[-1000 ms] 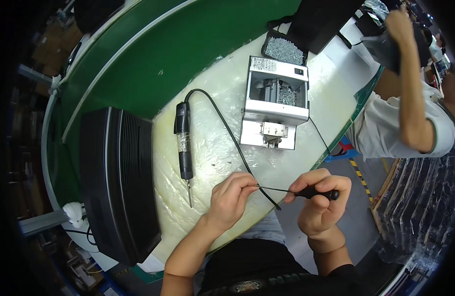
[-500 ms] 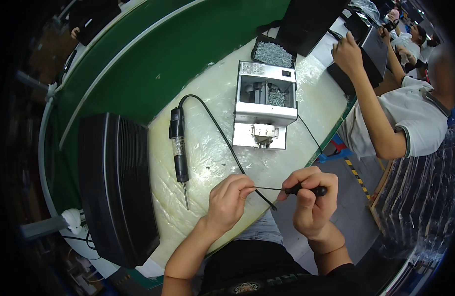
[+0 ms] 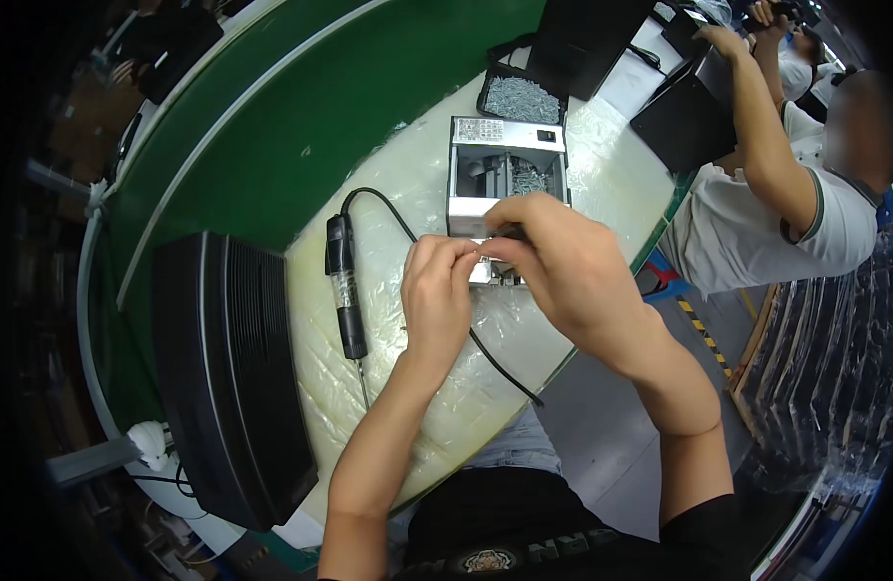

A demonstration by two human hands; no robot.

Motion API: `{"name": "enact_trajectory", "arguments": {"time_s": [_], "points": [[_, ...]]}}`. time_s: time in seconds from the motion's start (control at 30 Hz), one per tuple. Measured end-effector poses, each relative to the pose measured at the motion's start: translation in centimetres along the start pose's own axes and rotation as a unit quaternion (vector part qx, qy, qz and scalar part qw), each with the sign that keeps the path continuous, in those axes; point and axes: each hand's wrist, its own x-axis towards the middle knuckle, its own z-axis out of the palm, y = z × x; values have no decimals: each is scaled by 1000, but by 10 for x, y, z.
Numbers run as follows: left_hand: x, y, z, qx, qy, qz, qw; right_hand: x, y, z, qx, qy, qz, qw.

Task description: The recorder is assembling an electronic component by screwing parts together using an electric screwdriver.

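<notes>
My left hand and my right hand meet at the front end of a silver screw feeder, an open-topped metal box with loose screws inside. The right fingers are closed round a small screwdriver, of which only a dark bit shows between finger and thumb; its shaft is hidden. My left thumb and fingers are pinched together beside the right fingertips, and what they hold is too small to make out. Left of the hands, an electric screwdriver with a black cord lies on the bench.
Behind the feeder stands a black tray of screws, next to a tall black panel. A large black ribbed housing fills the bench's left side. Clear plastic film covers the worktop. At the right, a co-worker reaches over another black box.
Both hands have moved forward, from near the bench edge to the feeder's front. The screwdriver, earlier plainly seen between them, is now mostly hidden. The co-worker's arm has moved farther away.
</notes>
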Motion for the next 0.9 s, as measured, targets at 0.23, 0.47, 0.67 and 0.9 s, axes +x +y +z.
{"name": "enact_trajectory", "arguments": {"time_s": [0.23,0.47,0.67,0.9], "points": [[-4,-3,12,98,8,2,995,5,14,7,-24,-30,-27,999],[-3,-5,10,130,-12,17,991,3,15,9,-25,-31,-5,999],[-7,-3,4,101,-7,21,995,6,16,9,-32,-46,-11,998],[-44,-12,3,214,-13,122,969,18,14,-4,-45,-129,-32,990]]}}
